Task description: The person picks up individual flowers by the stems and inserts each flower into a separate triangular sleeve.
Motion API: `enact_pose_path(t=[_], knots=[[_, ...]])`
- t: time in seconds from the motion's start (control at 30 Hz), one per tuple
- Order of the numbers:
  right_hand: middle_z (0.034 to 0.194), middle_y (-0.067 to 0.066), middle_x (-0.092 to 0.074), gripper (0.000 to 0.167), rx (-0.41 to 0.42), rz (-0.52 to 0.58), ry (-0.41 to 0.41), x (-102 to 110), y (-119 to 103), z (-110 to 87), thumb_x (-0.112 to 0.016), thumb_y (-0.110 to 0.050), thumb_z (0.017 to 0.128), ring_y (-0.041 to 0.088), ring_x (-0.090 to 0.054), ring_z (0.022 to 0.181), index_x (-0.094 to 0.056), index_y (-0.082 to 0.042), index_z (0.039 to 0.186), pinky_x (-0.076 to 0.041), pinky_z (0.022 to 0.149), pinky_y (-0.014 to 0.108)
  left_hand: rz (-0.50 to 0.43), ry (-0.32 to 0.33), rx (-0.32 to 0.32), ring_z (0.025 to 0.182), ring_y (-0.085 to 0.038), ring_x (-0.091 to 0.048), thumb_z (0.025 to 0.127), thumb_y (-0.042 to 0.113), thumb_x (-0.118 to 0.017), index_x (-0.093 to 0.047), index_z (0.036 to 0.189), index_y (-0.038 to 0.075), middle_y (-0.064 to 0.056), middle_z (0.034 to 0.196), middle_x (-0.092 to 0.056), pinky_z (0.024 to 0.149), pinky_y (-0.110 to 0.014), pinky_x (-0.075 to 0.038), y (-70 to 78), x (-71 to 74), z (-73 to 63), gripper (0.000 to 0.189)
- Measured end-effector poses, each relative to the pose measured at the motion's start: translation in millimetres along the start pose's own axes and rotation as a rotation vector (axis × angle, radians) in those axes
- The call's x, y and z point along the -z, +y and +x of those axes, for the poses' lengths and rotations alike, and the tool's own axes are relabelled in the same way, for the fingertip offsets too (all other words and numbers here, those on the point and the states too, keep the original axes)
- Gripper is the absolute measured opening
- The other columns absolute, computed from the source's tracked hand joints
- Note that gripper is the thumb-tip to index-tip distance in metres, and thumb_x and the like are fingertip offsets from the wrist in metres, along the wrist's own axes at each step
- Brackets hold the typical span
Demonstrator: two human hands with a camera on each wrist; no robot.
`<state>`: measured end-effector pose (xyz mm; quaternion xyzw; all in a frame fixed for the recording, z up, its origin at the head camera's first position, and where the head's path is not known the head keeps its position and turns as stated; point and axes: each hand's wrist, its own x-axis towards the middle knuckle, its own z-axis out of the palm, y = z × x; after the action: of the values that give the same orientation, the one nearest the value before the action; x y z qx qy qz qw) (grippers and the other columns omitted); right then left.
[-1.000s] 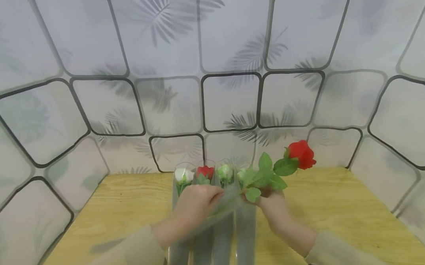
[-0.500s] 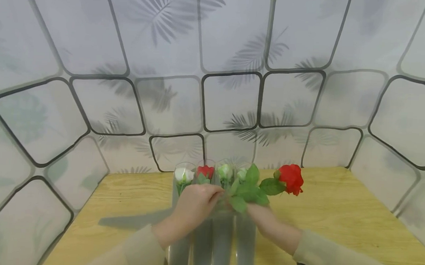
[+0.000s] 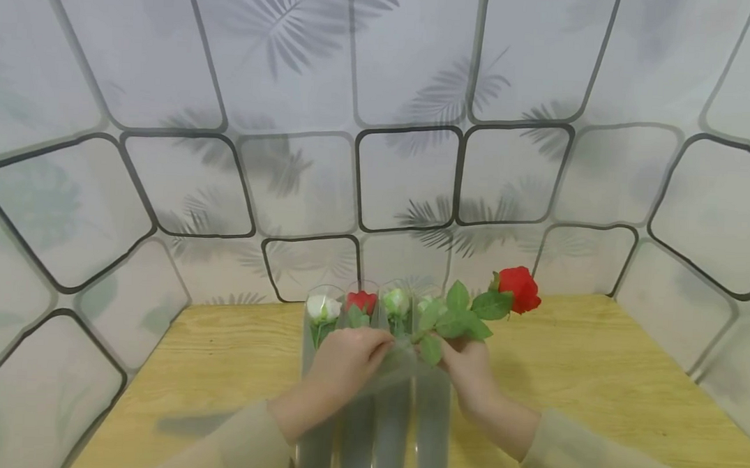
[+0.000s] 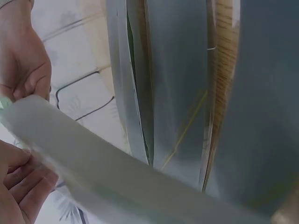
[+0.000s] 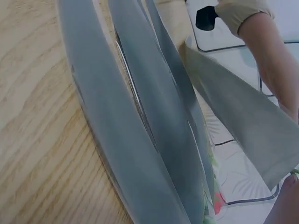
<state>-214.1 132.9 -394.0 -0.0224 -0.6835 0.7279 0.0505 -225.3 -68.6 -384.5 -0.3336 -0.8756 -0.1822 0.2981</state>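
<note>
My left hand [image 3: 347,362] pinches the mouth of a grey and clear flower sleeve [image 3: 193,424], whose narrow end reaches out to the left under my forearm. My right hand [image 3: 469,378] grips the stem of a red rose [image 3: 518,290] with green leaves, close to that mouth. The bloom points up and right, outside the sleeve. In the left wrist view the sleeve [image 4: 103,158] slants across between the hands, its mouth by my fingers. The right wrist view shows the sleeve [image 5: 243,112] tapering away from my right hand [image 5: 285,203]. How deep the stem sits is hard to tell.
Several sleeved flowers lie side by side on the wooden table [image 3: 563,382]: a white rose [image 3: 323,308], a red rose [image 3: 361,303], a greenish-white rose [image 3: 397,303] and another pale one partly behind leaves. A patterned wall covering [image 3: 409,179] stands behind and at both sides.
My right hand and the red rose went left and down toward the sleeve, then rose slightly again. My left hand stays nearly in place, while the sleeve's narrow end swings up and then down.
</note>
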Motion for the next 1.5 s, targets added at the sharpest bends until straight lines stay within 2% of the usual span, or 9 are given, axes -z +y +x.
enact_pose_path(t=[0.13,0.23,0.33,0.5,0.8,0.93,1.13,1.33,1.5], knots=[[0.113,0.012,-0.08,0.04,0.006,-0.035,0.083,2.7,-2.0,0.8,-0.073,-0.003,0.096,-0.003,-0.07,0.084,-0.062,0.013,0.13,-0.06,0.077,0.018,0.007,-0.008,0.01,0.076,-0.013,-0.079,0.094,0.014,-0.08,-0.081,0.094,0.011,-0.002,0.09,-0.083,0.07,-0.029,-0.065,1.2,-1.4,-0.2,0.003],[0.106,-0.001,-0.079,0.039,-0.001,-0.018,0.098,7.6,-3.9,1.8,-0.075,-0.002,0.094,-0.004,-0.069,0.085,-0.063,0.008,0.13,-0.06,0.078,0.018,0.007,-0.015,0.013,0.076,-0.013,-0.08,0.094,0.014,-0.08,-0.082,0.094,0.011,-0.001,0.09,-0.083,0.071,-0.029,-0.065,0.8,-2.4,-0.5,0.004],[0.1,-0.014,-0.074,0.033,0.012,0.027,0.058,13.0,-5.5,1.8,-0.073,-0.001,0.096,-0.003,-0.068,0.089,-0.064,-0.001,0.127,-0.06,0.079,0.018,0.009,-0.018,0.017,0.076,-0.012,-0.08,0.093,0.012,-0.081,-0.082,0.095,0.011,-0.001,0.09,-0.084,0.07,-0.028,-0.065,-0.4,-3.3,-1.4,0.002],[0.097,-0.015,-0.075,0.019,0.022,0.155,-0.046,19.6,-9.2,-2.7,-0.056,-0.005,0.105,0.005,-0.075,0.088,-0.062,-0.013,0.121,-0.063,0.084,0.023,0.002,-0.027,0.015,0.075,-0.013,-0.08,0.092,0.009,-0.081,-0.082,0.096,0.011,-0.002,0.091,-0.084,0.068,-0.027,-0.064,-1.6,-3.1,-2.4,0.004],[0.086,-0.011,-0.076,0.03,0.04,-0.006,0.077,25.2,-13.1,4.0,-0.061,-0.007,0.107,0.003,-0.075,0.076,-0.062,0.017,0.124,-0.063,0.081,0.018,0.007,-0.05,0.007,0.08,-0.013,-0.081,0.092,0.011,-0.082,-0.082,0.098,0.011,-0.002,0.093,-0.084,0.073,-0.027,-0.065,0.2,-1.9,-2.6,0.006],[0.081,-0.01,-0.077,0.033,0.017,0.015,0.103,27.7,-13.8,8.4,-0.062,-0.003,0.106,0.001,-0.076,0.074,-0.054,0.016,0.131,-0.064,0.078,0.019,0.007,-0.05,0.009,0.081,-0.014,-0.081,0.092,0.011,-0.082,-0.082,0.098,0.011,-0.002,0.094,-0.084,0.074,-0.028,-0.065,1.5,-1.4,-1.3,0.006],[0.087,-0.008,-0.078,0.026,0.032,-0.033,0.088,31.1,-13.3,9.0,-0.066,-0.003,0.104,0.001,-0.076,0.077,-0.057,0.012,0.123,-0.062,0.082,0.016,0.001,-0.042,0.009,0.079,-0.013,-0.08,0.093,0.013,-0.081,-0.082,0.097,0.011,-0.002,0.092,-0.084,0.072,-0.028,-0.065,0.5,-2.7,-0.3,0.004],[0.082,-0.011,-0.073,0.025,0.026,0.069,0.087,35.7,-12.7,7.6,-0.054,-0.012,0.111,0.003,-0.073,0.076,-0.058,0.011,0.121,-0.063,0.082,0.018,-0.015,-0.046,0.001,0.077,-0.013,-0.08,0.093,0.012,-0.081,-0.082,0.095,0.009,-0.002,0.09,-0.083,0.071,-0.027,-0.065,-1.0,-3.2,-1.0,0.004],[0.077,-0.011,-0.073,0.03,-0.004,0.081,0.094,38.5,-12.4,7.8,-0.057,-0.01,0.11,0.003,-0.074,0.075,-0.061,0.017,0.123,-0.064,0.081,0.019,-0.008,-0.055,0.008,0.078,-0.014,-0.08,0.092,0.012,-0.082,-0.082,0.097,0.01,-0.003,0.091,-0.084,0.072,-0.028,-0.065,-0.4,-2.0,-1.3,0.006]])
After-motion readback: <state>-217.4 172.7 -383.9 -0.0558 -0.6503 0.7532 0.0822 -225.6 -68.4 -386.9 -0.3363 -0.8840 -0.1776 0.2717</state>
